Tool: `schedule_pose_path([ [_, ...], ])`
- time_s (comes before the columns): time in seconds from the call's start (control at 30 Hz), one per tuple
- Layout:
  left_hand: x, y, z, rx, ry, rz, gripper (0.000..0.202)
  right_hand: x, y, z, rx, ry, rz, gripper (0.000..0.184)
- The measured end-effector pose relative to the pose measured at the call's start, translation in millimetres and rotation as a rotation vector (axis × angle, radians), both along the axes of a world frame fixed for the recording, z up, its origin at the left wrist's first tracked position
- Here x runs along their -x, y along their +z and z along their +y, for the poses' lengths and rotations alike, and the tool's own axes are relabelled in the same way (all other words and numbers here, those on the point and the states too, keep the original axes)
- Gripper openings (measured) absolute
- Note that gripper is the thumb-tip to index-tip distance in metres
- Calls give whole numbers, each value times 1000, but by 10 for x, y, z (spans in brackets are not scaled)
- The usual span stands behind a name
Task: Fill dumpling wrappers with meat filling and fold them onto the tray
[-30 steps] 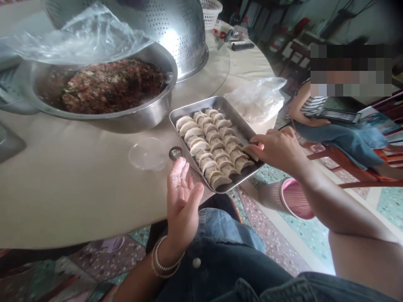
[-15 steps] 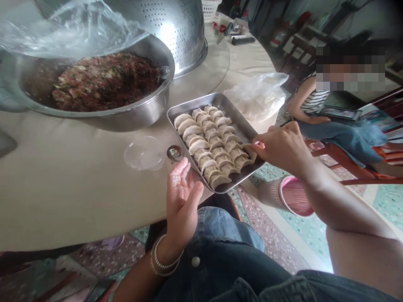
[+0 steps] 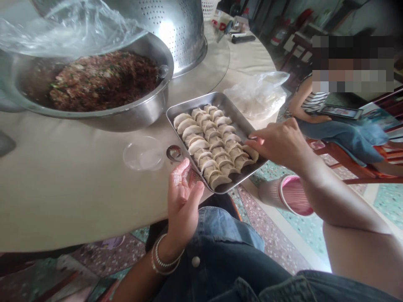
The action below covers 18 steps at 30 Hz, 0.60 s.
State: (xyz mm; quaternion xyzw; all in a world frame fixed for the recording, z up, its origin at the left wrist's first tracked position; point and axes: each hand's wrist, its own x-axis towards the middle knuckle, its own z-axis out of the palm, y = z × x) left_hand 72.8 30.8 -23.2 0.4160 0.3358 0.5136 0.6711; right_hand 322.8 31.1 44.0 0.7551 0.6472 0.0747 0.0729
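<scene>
the dumplings [image 3: 215,144] overlap in tight rows in the metal tray [image 3: 241,123], between the fingers of both hands, probably to save room and prop one another up. one end dumpling [image 3: 250,153] lies just below the right fingers; contact is hard to tell. the right hand [image 3: 280,144] reaches over the rim, knuckles up, thumb and forefinger slightly parted. the left hand [image 3: 184,203] is loosely spread, palm inward, holding nothing, fingertips near the spoon [image 3: 174,153].

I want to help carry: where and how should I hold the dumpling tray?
Probably by both long rims of the metal tray, one hand from the left, one from the right, kept level: its walls are low and rows of dumplings fill most of it.
</scene>
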Motion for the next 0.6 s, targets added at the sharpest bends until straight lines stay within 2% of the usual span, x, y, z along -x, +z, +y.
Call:
schedule_pose_path([
  [0.1,-8,-11,-8,17,-37,-26,47,27,-1,148,-13,50,113,30],
  [0.17,-15,-16,-12,22,-44,-31,50,40,-41,261,11,117,232,31],
  [0.27,-30,-28,-12,33,-19,1,54,53,-111,417,-70,213,405,40],
  [0.37,-49,-38,-11,42,-36,-5,56,90,-127,553,-143,273,486,37],
  [0.6,-49,-36,-26,74,-49,-25,53,388,-100,933,87,635,558,23],
])
